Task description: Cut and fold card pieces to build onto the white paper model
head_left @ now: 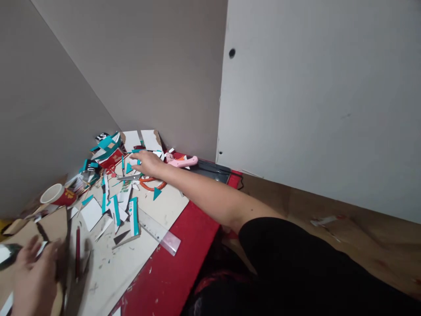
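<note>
Getting blurred pretty badly is the left hand, with its wrist being cropped by the bottom edge. A dark object next to it is being cut off at the left edge, so it can't be identified. The lower right is mostly being filled by a black sleeve, and some of the clutter at the back is being blocked by the right hand.

As for where stuff is, the teal and white paper scraps are being spread all over a pale board, with a few lying right by the right fingertips. The scissors are being left just on the near side of that hand, orange handles toward the forearm. A pink tool is being seen just past the wrist, and a clear ruler is being kept nearer the board's edge. Brown cardboard is being partly covered by the left hand.

Fingers: on the right, thumb and fingertips are being held apart over the scraps; whether paper is being touched can't be told. On the left, a small white piece is being shown between curled fingers, but whether it's being pinched can't be told.
</note>
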`<action>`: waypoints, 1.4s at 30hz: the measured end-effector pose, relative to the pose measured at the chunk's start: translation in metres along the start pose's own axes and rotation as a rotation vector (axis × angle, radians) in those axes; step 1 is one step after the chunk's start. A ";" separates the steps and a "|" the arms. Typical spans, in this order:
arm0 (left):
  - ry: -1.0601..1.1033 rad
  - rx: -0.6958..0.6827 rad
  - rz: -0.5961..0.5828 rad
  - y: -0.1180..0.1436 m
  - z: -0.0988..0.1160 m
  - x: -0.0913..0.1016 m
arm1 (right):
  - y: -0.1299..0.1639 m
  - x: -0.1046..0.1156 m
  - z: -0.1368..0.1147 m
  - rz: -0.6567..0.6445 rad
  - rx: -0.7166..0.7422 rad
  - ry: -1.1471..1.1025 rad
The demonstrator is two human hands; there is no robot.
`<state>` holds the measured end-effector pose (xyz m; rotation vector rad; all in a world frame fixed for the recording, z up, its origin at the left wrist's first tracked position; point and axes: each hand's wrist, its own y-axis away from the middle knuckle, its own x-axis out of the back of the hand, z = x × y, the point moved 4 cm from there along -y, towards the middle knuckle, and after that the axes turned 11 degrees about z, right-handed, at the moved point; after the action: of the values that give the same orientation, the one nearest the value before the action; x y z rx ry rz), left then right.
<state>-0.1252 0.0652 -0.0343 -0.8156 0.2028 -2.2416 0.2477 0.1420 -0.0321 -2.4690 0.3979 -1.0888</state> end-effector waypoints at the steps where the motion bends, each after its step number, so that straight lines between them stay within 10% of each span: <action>1: 0.070 0.036 -0.121 0.013 0.008 -0.008 | 0.000 0.000 0.000 0.001 0.005 -0.013; 9: -0.016 -0.147 -0.441 0.087 0.045 -0.043 | 0.004 0.004 -0.012 0.041 0.008 -0.091; 18: -0.282 -0.561 -0.447 0.102 0.051 -0.066 | 0.010 0.005 -0.026 -0.166 -0.033 -0.092; 25: -0.149 -0.382 -0.322 0.042 0.059 -0.083 | 0.041 -0.005 -0.045 -0.628 -0.182 -0.242; 32: 0.053 -0.357 -0.444 0.069 0.058 -0.108 | 0.055 -0.032 -0.061 -0.594 -0.329 -0.445; 42: 0.315 0.169 -0.383 0.101 0.062 -0.079 | 0.083 -0.064 -0.085 -0.473 -0.520 -0.780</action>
<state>0.0137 0.0526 -0.0623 -0.4328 0.0005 -2.7007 0.1347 0.0743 -0.0606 -3.2898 -0.1851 -0.0628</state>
